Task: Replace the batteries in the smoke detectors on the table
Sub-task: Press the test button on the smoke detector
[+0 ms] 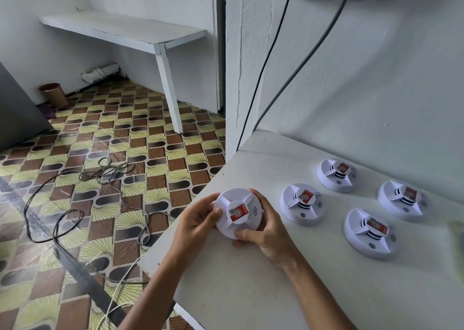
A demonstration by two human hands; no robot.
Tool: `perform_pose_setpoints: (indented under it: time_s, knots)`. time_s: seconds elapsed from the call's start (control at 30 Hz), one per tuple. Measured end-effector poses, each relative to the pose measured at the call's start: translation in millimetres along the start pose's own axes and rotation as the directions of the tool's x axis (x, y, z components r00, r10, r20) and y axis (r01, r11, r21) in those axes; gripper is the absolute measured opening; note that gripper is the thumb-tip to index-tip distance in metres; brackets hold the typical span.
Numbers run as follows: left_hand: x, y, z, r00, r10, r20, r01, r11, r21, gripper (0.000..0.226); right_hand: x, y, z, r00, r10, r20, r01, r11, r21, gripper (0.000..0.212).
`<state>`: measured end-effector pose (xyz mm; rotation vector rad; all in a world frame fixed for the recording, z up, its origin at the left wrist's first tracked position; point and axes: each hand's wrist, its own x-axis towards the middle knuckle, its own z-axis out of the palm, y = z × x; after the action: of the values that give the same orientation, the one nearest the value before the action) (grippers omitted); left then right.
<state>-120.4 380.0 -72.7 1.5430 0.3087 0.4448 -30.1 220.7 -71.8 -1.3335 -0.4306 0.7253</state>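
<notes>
I hold one white smoke detector (237, 213) between both hands at the near corner of the surface (313, 279). My left hand (197, 220) curls round its left rim, thumb on top; my right hand (270, 231) grips its right and lower edge. Four more detectors (302, 204) lie on the surface beyond my right hand, apart from each other, red labels up.

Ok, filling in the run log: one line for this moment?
both hands grip smoke detector | left hand | right hand | four detectors on table | none opened
</notes>
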Motion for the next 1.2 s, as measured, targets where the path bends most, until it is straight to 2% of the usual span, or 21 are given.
perform_pose_setpoints:
  time_s: [0.73,0.83,0.97,1.1,1.2]
  knots:
    - [-0.1,1.6,-0.2,1.0,0.004,0.001,-0.004,1.0,0.028,0.036,0.8,0.1,-0.7,1.0,-0.003,0.007,0.003,1.0,0.017,0.078]
    - [-0.5,2.8,0.3,1.0,0.004,0.003,-0.004,1.0,0.028,0.035,0.9,-2.4,-0.4,1.0,0.002,0.027,-0.004,0.996,0.084,0.065]
    - [-0.6,3.5,0.6,1.0,0.009,0.005,-0.009,1.0,0.029,0.036,2.6,-3.9,0.2,0.997,0.076,0.023,-0.079,0.974,0.212,0.069]
    - [-0.9,4.7,0.7,1.0,0.009,-0.006,-0.009,0.999,0.039,0.035,0.7,-3.7,0.5,0.999,0.013,0.03,-0.015,0.998,0.067,0.071]
    - [-0.9,4.8,1.0,1.0,0.012,-0.008,-0.011,0.999,0.052,0.033,2.4,1.9,-0.1,1.0,-0.001,0.018,0.001,1.0,-0.004,0.085]
